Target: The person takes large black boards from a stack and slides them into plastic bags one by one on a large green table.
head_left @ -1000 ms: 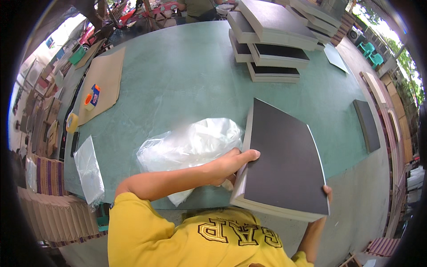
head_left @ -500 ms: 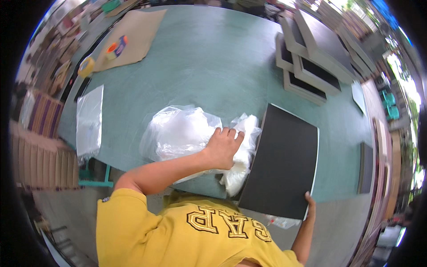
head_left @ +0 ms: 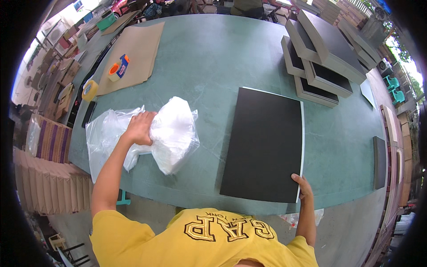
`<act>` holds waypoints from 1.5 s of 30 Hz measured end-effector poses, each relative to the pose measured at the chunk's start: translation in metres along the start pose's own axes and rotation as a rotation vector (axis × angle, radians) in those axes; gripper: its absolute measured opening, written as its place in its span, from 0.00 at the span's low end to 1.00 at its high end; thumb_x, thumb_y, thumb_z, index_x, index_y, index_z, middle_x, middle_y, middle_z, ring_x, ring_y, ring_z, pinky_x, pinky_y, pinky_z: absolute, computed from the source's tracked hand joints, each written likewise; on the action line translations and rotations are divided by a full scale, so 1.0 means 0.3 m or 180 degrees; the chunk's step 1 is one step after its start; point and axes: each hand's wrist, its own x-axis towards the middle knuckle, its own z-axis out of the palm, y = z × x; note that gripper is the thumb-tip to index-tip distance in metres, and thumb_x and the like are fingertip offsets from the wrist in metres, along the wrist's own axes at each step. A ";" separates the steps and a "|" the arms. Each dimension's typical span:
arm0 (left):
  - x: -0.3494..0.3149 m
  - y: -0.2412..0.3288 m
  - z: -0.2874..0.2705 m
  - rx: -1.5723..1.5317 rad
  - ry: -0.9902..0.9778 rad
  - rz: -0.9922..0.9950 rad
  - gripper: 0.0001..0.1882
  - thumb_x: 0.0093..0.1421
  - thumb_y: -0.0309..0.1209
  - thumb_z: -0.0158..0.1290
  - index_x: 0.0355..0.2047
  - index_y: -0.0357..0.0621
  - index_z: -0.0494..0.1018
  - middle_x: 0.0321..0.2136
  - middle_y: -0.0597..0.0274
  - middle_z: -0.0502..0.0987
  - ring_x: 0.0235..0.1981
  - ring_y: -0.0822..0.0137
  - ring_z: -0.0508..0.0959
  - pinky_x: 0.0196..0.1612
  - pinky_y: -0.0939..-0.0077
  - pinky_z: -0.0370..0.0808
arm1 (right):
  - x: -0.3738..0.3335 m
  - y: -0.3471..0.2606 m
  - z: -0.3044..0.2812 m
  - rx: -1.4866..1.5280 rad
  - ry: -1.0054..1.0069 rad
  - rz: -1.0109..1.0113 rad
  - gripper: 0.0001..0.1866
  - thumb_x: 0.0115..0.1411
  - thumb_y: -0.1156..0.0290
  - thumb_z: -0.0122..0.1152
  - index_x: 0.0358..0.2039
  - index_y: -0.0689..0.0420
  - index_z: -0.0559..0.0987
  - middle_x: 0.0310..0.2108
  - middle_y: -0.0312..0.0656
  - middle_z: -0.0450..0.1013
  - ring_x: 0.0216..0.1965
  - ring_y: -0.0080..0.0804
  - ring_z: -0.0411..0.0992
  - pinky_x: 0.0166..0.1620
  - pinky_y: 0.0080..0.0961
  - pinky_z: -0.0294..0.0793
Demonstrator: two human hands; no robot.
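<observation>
My left hand (head_left: 141, 128), 9 o'clock, curls round bunched plastic (head_left: 175, 137); my right hand (head_left: 303, 187), 4 o'clock, partly closed, grips a black-topped block (head_left: 264, 144).

The paper block (head_left: 264, 144) is lying flat on the surface (head_left: 204, 62), near its front edge. The right grip (head_left: 303, 187) is touching the block's right edge by the front corner. Left of the block and apart from it, the plastic bundle (head_left: 174, 135) is resting, with the left grip (head_left: 141, 128) holding the side away from the block; clear plastic sheets (head_left: 100, 141) are spreading farther left. Behind the block, rightward, stacked paper blocks (head_left: 318, 91) are sitting. Behind it, far left, kraft sheets (head_left: 138, 55) are bearing a tape dispenser (head_left: 118, 69); a tape roll (head_left: 90, 90) is sitting just beside them. Well right of the block, a slim block (head_left: 379, 162) is lying.
</observation>
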 end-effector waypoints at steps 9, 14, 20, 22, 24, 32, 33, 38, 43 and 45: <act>0.009 -0.177 0.037 -0.0276 -0.0025 -0.0074 0.45 0.29 0.33 0.55 0.53 0.48 0.54 0.47 0.52 0.61 0.51 0.52 0.60 0.53 0.59 0.56 | -0.107 0.073 0.278 -0.0245 -0.0296 0.0143 0.32 0.42 0.61 0.63 0.45 0.64 0.65 0.35 0.44 0.69 0.35 0.31 0.70 0.37 0.24 0.71; -0.017 -0.231 0.018 -0.0615 0.0339 0.0212 0.47 0.30 0.39 0.60 0.54 0.50 0.54 0.48 0.51 0.62 0.51 0.51 0.60 0.55 0.60 0.54 | -0.086 0.054 0.392 -0.0352 -0.0173 0.0049 0.32 0.40 0.57 0.64 0.43 0.65 0.67 0.33 0.44 0.71 0.30 0.32 0.72 0.31 0.25 0.74; -0.141 -0.124 -0.073 -0.1577 0.1760 0.0275 0.20 0.43 0.37 0.58 0.38 0.44 0.72 0.39 0.53 0.69 0.45 0.56 0.67 0.48 0.68 0.64 | -0.050 -0.295 0.327 -0.3670 0.1224 -0.1348 0.14 0.48 0.63 0.60 0.20 0.62 0.75 0.12 0.36 0.67 0.14 0.20 0.65 0.17 0.18 0.62; -0.156 -0.104 -0.009 -0.1388 0.1696 0.0351 0.18 0.45 0.35 0.57 0.37 0.43 0.72 0.39 0.53 0.70 0.45 0.56 0.66 0.49 0.68 0.63 | -0.059 -0.410 0.393 -0.2422 0.1261 -0.2035 0.15 0.48 0.65 0.60 0.31 0.64 0.73 0.23 0.39 0.70 0.23 0.23 0.67 0.27 0.19 0.65; -0.153 -0.115 0.073 -0.1426 0.1796 0.0296 0.13 0.47 0.30 0.55 0.34 0.41 0.73 0.36 0.54 0.72 0.42 0.57 0.69 0.46 0.70 0.64 | -0.045 -0.389 0.451 -0.2232 0.1062 -0.2480 0.22 0.48 0.64 0.61 0.40 0.64 0.70 0.36 0.44 0.70 0.35 0.31 0.68 0.38 0.23 0.67; -0.247 0.049 -0.144 -0.2735 0.3940 -0.0810 0.08 0.57 0.28 0.45 0.35 0.39 0.69 0.28 0.53 0.74 0.25 0.56 0.74 0.30 0.74 0.70 | 0.098 0.009 0.440 -0.2412 0.0518 -0.2869 0.27 0.48 0.72 0.59 0.50 0.53 0.65 0.54 0.48 0.54 0.55 0.43 0.55 0.55 0.34 0.56; -0.247 0.113 -0.132 -0.2561 0.3785 -0.0549 0.09 0.58 0.29 0.44 0.36 0.40 0.68 0.27 0.52 0.74 0.24 0.56 0.74 0.28 0.73 0.70 | 0.087 0.004 0.444 -0.2554 0.0614 -0.2924 0.27 0.47 0.72 0.60 0.50 0.53 0.65 0.55 0.48 0.54 0.55 0.43 0.55 0.55 0.34 0.56; -0.252 0.401 0.137 -0.1279 -0.0286 0.1100 0.09 0.52 0.31 0.46 0.32 0.42 0.71 0.25 0.51 0.74 0.30 0.55 0.75 0.33 0.62 0.70 | -0.175 -0.142 0.696 -0.2473 -0.0368 -0.3703 0.31 0.42 0.71 0.65 0.49 0.59 0.66 0.54 0.48 0.56 0.56 0.41 0.55 0.56 0.32 0.53; -0.206 0.512 -0.245 -0.2352 -0.0279 0.1710 0.08 0.51 0.31 0.49 0.29 0.41 0.72 0.26 0.53 0.75 0.31 0.58 0.75 0.37 0.66 0.69 | -0.222 -0.141 0.745 -0.1714 -0.2430 -0.2084 0.19 0.47 0.74 0.59 0.42 0.63 0.71 0.40 0.43 0.69 0.40 0.29 0.68 0.43 0.24 0.67; -0.085 0.530 -0.353 -0.2904 0.1289 0.0731 0.08 0.53 0.31 0.48 0.30 0.40 0.71 0.30 0.52 0.73 0.37 0.56 0.72 0.40 0.68 0.68 | -0.179 -0.157 0.711 -0.0245 -0.2029 -0.1558 0.12 0.51 0.77 0.52 0.37 0.66 0.73 0.28 0.34 0.73 0.26 0.19 0.70 0.32 0.17 0.70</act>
